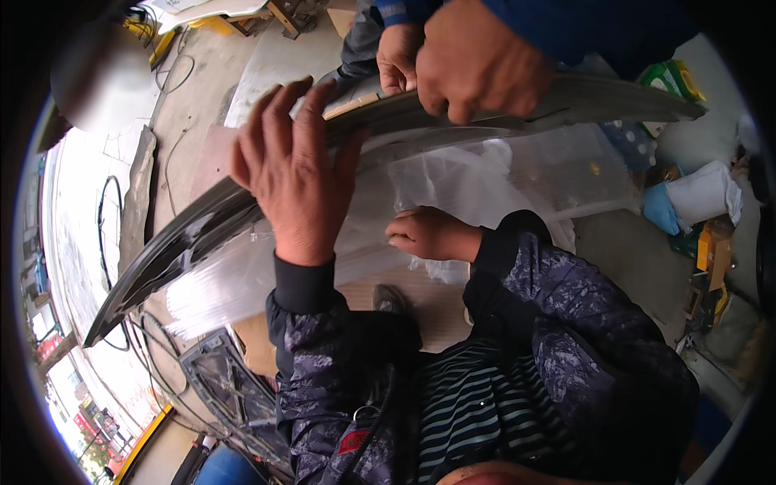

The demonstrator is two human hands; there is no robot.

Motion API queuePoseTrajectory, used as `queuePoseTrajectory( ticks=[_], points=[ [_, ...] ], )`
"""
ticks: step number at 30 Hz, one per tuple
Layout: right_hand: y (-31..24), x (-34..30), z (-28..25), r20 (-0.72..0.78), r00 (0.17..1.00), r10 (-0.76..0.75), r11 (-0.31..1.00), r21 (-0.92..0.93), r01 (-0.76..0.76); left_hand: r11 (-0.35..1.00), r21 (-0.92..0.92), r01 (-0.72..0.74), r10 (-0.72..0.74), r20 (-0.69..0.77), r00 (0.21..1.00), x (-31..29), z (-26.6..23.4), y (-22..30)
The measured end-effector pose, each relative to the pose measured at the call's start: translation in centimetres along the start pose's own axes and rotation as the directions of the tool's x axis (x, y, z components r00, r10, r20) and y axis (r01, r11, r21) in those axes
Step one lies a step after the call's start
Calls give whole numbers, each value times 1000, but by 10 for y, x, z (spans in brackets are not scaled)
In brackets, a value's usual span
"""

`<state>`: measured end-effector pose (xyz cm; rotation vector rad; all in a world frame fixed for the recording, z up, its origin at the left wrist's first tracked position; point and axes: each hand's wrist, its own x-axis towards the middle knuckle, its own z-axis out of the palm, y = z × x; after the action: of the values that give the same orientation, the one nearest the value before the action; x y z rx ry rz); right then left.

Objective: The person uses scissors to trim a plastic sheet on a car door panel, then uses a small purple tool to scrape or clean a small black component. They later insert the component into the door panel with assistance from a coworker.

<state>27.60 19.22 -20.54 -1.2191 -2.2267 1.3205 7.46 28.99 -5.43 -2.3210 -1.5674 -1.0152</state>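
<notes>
A long, dark, curved panel point(190, 224), like a strip of car body trim, stretches across in front of me. Over its edge lies my left hand point(295, 174), fingers spread and touching or hovering close above the surface; I cannot tell which. My right hand point(432, 233) is closed beside the clear plastic sheeting point(558, 166) below the panel. What its curled fingers hold, if anything, is hidden. On the far side, another person's two hands point(485, 61) are at the panel's upper edge, one a bent fist on top, the other pinching near the rim.
A black dismantled-looking frame point(234, 384) lies on the floor at the lower left, with black cables around it. At the right are a white and blue bag point(699, 196) and an orange item point(713, 250). A shoe point(389, 299) stands on ribbed brown board point(432, 319).
</notes>
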Motion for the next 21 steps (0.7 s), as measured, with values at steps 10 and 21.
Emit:
queuePoseTrajectory(
  ticks=[10,21],
  points=[
    [3,-29,-6,-116,993,-17,998,58,23,979,166,-120,145,-143,979,-5,18,-5],
    [-6,-39,-33,-244,969,-32,997,56,47,956,220,-192,233,-179,956,-2,21,-16]
  ],
)
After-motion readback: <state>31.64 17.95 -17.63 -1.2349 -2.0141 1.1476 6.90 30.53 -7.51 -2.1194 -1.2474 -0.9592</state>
